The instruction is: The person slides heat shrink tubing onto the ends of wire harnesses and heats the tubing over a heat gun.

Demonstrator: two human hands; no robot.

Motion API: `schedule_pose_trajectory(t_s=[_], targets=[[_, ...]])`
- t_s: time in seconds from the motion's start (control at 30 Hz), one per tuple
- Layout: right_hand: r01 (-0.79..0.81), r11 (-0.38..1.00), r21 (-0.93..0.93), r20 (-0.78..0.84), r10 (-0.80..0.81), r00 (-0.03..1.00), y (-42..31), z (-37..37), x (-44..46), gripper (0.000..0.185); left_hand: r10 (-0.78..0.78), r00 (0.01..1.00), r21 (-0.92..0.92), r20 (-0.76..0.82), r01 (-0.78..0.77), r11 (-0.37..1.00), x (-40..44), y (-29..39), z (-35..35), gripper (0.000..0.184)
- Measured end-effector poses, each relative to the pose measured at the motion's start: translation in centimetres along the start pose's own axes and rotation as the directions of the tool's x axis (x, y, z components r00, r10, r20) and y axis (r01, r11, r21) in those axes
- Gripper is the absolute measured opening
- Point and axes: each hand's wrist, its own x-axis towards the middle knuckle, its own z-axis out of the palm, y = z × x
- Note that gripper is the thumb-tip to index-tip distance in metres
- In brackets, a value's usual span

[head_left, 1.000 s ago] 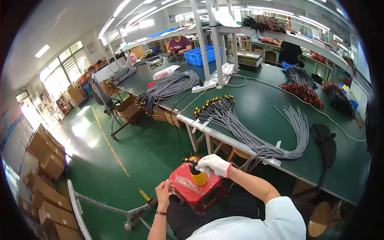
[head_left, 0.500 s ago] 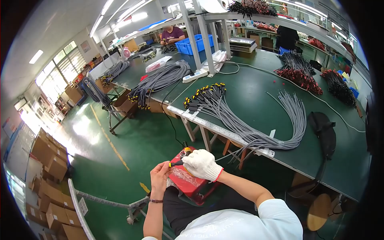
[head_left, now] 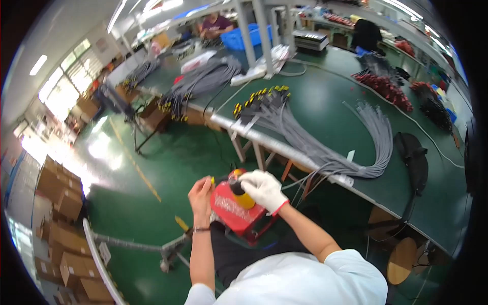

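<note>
My bare left hand (head_left: 202, 195) is closed in a pinch on the yellow-and-black end of a cable connector (head_left: 212, 180). My right hand (head_left: 263, 189), in a white knit glove with a red cuff, is closed round the grey cable (head_left: 288, 186) behind the connector. Between and below the hands is a yellow tool with a black collar and metal nozzle, which looks like a heat gun (head_left: 245, 200). It rests against a red box-like stand (head_left: 229, 211). Motion blur hides the finer detail of the connector.
A green table (head_left: 325, 112) bears a curved bundle of grey cables (head_left: 315, 147) and a black pouch-like thing (head_left: 413, 162). A metal strip (head_left: 284, 148) runs along its edge. Cartons (head_left: 71, 203) are stacked at left, near a metal frame (head_left: 134, 243). Another person (head_left: 216, 24) sits far back.
Both hands have shifted up in the view and sit slightly farther apart. The yellow tool shows more fully below them. The camera view has tilted, so the table appears higher.
</note>
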Motion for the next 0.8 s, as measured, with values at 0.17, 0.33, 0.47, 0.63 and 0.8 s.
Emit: schedule_pose_trajectory(t_s=[0.17,0.33,0.47,0.63,0.8], targets=[[-0.037,0.997,-0.075,-0.052,0.033,0.998,0.7,1.0,0.1,0.014,-0.036,0.999,0.116,-0.033,0.039,0.992,0.7,-1.0,-0.2,0.029],[-0.028,0.944,-0.329,-0.068,0.005,0.998,1.0,1.2,0.2,0.017,-0.095,0.995,0.162,-0.02,0.097,0.982,0.4,-0.1,0.4,0.049],[0.012,0.914,-0.405,-0.091,-0.053,0.994,2.1,1.1,-0.1,0.016,-0.13,0.989,0.178,0.065,0.116,0.977,1.1,-0.9,0.4,0.056],[-0.017,0.941,-0.337,-0.109,-0.021,0.994,2.0,1.1,-1.1,0.015,-0.14,0.987,0.101,0.08,0.132,0.986,1.5,-1.1,1.3,0.05],[-0.042,0.936,-0.35,-0.087,0.012,0.996,0.7,1.2,-0.5,0.016,-0.016,0.998,0.109,0.06,0.01,0.994,2.6,-3.6,-0.3,0.025]])
